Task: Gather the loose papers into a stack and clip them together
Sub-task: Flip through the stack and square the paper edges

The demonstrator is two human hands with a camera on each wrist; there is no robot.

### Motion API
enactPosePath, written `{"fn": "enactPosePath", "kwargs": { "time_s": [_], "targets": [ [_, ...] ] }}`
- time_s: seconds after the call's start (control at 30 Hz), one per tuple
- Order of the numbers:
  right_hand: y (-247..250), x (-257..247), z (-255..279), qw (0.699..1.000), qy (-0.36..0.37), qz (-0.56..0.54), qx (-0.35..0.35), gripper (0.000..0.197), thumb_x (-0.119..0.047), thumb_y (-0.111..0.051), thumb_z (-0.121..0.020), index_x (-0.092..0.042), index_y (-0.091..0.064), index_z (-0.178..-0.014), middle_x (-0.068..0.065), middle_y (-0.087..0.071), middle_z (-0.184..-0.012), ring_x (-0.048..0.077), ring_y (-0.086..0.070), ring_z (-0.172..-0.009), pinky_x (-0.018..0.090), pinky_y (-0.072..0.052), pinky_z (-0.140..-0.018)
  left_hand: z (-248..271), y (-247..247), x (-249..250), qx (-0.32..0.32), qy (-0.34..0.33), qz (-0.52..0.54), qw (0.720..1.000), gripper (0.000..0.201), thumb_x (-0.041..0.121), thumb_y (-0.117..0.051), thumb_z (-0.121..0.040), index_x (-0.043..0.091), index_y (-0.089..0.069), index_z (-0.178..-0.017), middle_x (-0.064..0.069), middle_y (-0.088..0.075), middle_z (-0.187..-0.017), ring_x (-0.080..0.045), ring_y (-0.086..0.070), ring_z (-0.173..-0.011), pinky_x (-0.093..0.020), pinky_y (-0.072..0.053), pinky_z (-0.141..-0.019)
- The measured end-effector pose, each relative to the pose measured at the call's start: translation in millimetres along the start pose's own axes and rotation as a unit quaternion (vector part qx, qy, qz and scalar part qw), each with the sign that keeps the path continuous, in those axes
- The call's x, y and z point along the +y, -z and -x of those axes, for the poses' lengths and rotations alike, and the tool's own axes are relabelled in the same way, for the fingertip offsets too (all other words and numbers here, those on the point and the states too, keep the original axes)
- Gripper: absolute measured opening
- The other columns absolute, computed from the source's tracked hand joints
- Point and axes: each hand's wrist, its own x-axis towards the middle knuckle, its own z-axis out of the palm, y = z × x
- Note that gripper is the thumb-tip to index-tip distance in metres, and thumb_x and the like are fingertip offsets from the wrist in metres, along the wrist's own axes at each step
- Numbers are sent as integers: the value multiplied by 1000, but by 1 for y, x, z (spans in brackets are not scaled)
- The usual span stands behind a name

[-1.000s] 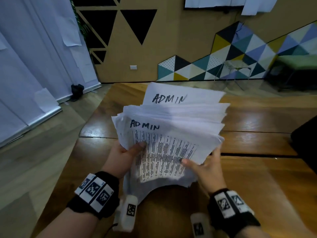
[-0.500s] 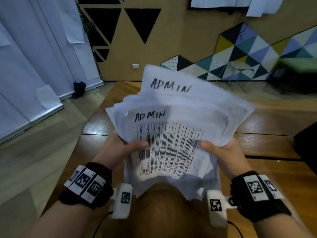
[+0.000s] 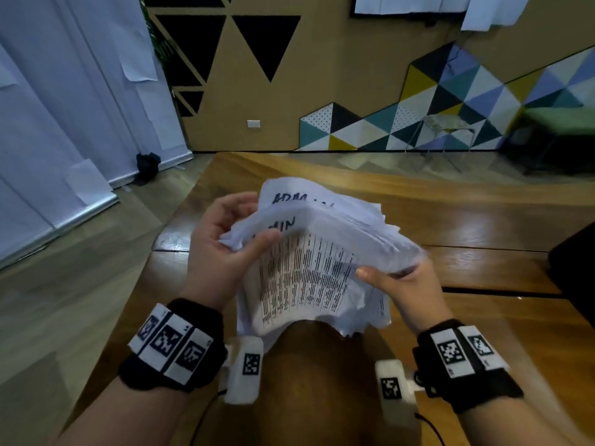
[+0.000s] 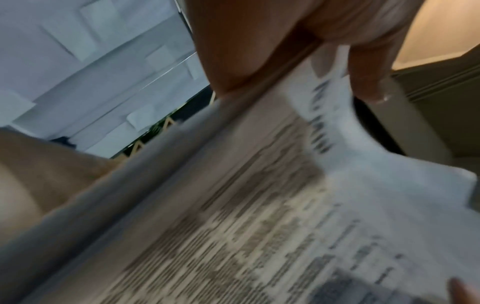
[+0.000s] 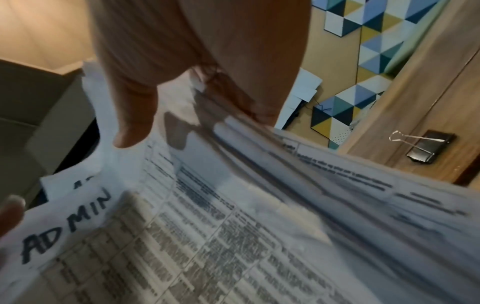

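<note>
A thick, uneven stack of white printed papers (image 3: 309,272), the top sheet marked "ADMIN", is held in the air over the wooden table (image 3: 483,226). My left hand (image 3: 251,220) grips its upper left corner, thumb on top and fingers curled behind. My right hand (image 3: 392,275) holds the right edge, with the thumb (image 3: 365,272) on the top sheet and the fingers underneath. The left wrist view shows the blurred papers (image 4: 259,205) pinched at the corner. In the right wrist view a black binder clip (image 5: 426,147) lies on the table beyond the papers (image 5: 207,226).
A dark object (image 3: 576,272) stands at the table's right edge. The floor (image 3: 80,268) and white curtains (image 3: 64,123) lie to the left. A wall with coloured triangles and a clear chair (image 3: 447,130) stand behind the table.
The stack has dropped lower and tipped flatter. My left hand has moved from the stack's lower left edge up to its top left corner. My right hand still holds the right edge.
</note>
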Motion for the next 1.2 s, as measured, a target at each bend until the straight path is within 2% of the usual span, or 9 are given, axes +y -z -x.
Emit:
{"fn": "enactPosePath", "kwargs": {
  "time_s": [0.13, 0.23, 0.37, 0.47, 0.6, 0.8, 0.9, 1.0, 1.2],
  "targets": [
    [-3, 6, -1, 1000, -14, -1, 17, 61, -7, -82, -65, -5, -59, -122, 6, -74, -109, 22, -69, -104, 36, -55, -90, -13, -8, 15, -1, -45, -91, 995, 60, 35, -78, -74, 22, -55, -128, -1, -65, -112, -17, -66, -101, -27, -58, -83],
    [-6, 5, 0, 1000, -14, 22, 4, 39, 4, -72, -75, -17, -67, -107, -2, -76, -102, 15, -71, -99, 27, -57, -85, -25, -10, 21, 0, -41, -143, 989, 51, 35, -71, -80, 33, -55, -128, 0, -65, -113, -14, -65, -96, -21, -58, -76],
    [-10, 1, 0, 1000, -20, 22, -5, 33, 6, -70, -77, -21, -69, -95, -9, -78, -89, 7, -73, -90, 21, -56, -84, -39, -14, 22, 15, -71, -193, 978, 9, 24, -68, -87, 21, -70, -95, -4, -68, -98, -7, -61, -76, -13, -50, -64],
    [-11, 4, -4, 1000, -19, 20, 4, 41, 5, -73, -75, -11, -66, -112, 7, -74, -108, 23, -70, -104, 38, -55, -90, -41, -13, 17, 50, -49, -164, 984, 9, 18, -60, -93, 12, -65, -86, 3, -63, -74, -2, -52, -55, -17, -45, -52],
    [-8, 17, -8, 999, -42, 6, 17, 42, 9, -74, -71, -11, -66, -107, 14, -73, -108, 27, -70, -102, 48, -54, -91, -35, 2, 2, 91, -14, -81, 992, 21, 7, -50, -92, 18, -50, -74, -5, -68, -89, -16, -62, -76, -27, -53, -62],
    [-15, 24, -6, 997, -70, 21, 3, 26, 12, -68, -78, -9, -65, -94, -8, -77, -77, 2, -73, -75, 14, -55, -65, -19, 14, -15, 138, -1, -15, 990, 13, 19, -50, -85, 20, -51, -72, -1, -69, -79, -19, -62, -71, -31, -52, -62],
    [-19, 27, -9, 997, -63, 19, 33, 30, 3, -66, -83, -7, -64, -111, -3, -77, -96, 12, -73, -92, 29, -59, -78, -13, 14, -18, 73, -39, -37, 996, 42, 55, -67, -76, 25, -50, -102, -10, -66, -104, -24, -66, -91, -35, -58, -71],
    [-20, 30, -12, 995, -64, 28, 72, 23, -3, -67, -84, -19, -68, -100, -3, -77, -96, 16, -72, -96, 33, -57, -85, -8, 10, -22, 52, 14, -81, 995, 74, 43, -84, -63, 23, -45, -122, -5, -64, -114, -16, -68, -100, -30, -60, -78],
    [-7, 24, -5, 995, -60, -49, 61, 46, -3, -73, -73, -10, -61, -117, 13, -70, -115, 28, -66, -110, 43, -52, -92, -3, 20, -49, 15, 154, 32, 987, 45, 37, -91, -50, 25, -76, -91, -9, -77, -100, -29, -72, -99, -49, -57, -85]
  ]
}}
